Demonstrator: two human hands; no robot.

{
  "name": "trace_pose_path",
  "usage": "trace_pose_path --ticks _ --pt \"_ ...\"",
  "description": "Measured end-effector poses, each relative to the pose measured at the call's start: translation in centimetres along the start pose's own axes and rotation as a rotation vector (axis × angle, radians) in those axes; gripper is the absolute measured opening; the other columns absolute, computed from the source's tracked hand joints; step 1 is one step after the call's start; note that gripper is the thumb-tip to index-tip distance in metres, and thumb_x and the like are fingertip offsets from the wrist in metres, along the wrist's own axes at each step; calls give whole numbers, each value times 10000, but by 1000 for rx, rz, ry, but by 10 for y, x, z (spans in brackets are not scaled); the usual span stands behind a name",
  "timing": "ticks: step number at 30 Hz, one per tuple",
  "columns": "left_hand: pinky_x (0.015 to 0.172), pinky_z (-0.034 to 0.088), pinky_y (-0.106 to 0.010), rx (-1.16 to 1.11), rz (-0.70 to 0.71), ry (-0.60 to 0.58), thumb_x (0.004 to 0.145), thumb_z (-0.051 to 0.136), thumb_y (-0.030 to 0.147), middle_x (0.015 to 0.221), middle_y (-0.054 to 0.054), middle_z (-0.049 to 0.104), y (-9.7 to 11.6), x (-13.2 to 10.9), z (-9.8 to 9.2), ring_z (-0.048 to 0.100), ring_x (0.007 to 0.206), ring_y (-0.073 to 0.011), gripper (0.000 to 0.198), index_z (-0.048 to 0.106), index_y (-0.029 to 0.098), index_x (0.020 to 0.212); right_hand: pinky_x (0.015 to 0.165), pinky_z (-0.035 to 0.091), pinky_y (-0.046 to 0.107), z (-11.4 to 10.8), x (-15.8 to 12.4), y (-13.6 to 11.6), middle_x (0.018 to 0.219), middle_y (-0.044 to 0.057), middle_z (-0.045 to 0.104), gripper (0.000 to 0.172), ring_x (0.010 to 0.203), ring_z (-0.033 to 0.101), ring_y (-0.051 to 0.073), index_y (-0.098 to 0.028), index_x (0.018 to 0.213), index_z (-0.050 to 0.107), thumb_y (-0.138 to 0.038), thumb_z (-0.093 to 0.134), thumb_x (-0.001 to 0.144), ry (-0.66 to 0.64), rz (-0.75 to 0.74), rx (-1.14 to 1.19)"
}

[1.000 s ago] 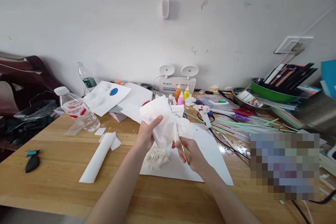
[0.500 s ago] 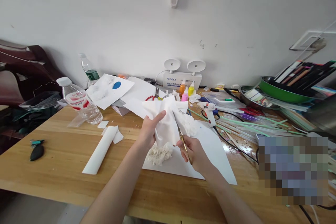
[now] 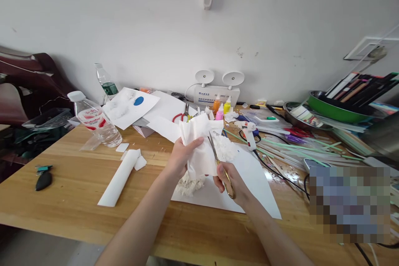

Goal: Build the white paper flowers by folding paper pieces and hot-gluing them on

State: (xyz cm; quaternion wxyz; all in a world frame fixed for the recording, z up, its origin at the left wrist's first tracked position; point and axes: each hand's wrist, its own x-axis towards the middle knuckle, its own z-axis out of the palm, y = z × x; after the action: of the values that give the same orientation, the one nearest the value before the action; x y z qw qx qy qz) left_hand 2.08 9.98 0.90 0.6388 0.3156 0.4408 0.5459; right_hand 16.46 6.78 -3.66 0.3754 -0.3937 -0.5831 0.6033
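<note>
A white tissue-like sheet (image 3: pixel 201 156) is pinched in my left hand (image 3: pixel 183 153), its thumb lying across the front. My right hand (image 3: pixel 230 181) is closed round the gold handles of a pair of scissors (image 3: pixel 215 149). The blades point up and away, beside the sheet's right edge. Below the sheet sits a heap of cream shreds (image 3: pixel 189 186), partly hidden by my left hand and the sheet. A second heap of white shreds (image 3: pixel 226 148) lies behind the scissors. Both heaps rest on a large white paper (image 3: pixel 249 183).
On the left stand a water bottle (image 3: pixel 96 122) and a paper roll (image 3: pixel 120 178). A glue gun (image 3: pixel 248 135) with a black cord, paint bottles (image 3: pixel 220 112) and red-handled pliers (image 3: pixel 179 117) lie behind. Plastic sticks (image 3: pixel 296 147) and a green bowl (image 3: pixel 339 110) crowd the right.
The scissor blades have come out of the sheet and now show beside its right edge. My left hand has shifted slightly right, and the sheet is more bunched and folded.
</note>
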Motion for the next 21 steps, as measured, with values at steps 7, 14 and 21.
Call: trace_pose_path --ticks 7,14,21 --pt "677 486 -303 -20 -72 -90 610 707 282 865 -78 661 -4 -2 1 616 729 -190 376 589 153 943 409 245 232 -3 -1 0 477 -55 311 469 414 286 72 -195 570 366 -621 368 764 18 -16 -23" --pt "594 481 -263 -36 -56 20 614 696 285 743 -38 645 -2 -2 4 604 634 -163 347 574 151 910 437 269 246 -3 -3 -6 437 -53 303 506 410 296 78 -203 519 321 -648 340 760 11 -28 -35" --pt "584 477 -265 -14 -105 27 588 704 245 686 -40 640 -1 -1 2 599 602 -169 351 571 139 896 436 295 245 -3 -5 -15 429 -36 352 568 413 341 93 -206 515 357 -738 276 697 51 -1 -103"
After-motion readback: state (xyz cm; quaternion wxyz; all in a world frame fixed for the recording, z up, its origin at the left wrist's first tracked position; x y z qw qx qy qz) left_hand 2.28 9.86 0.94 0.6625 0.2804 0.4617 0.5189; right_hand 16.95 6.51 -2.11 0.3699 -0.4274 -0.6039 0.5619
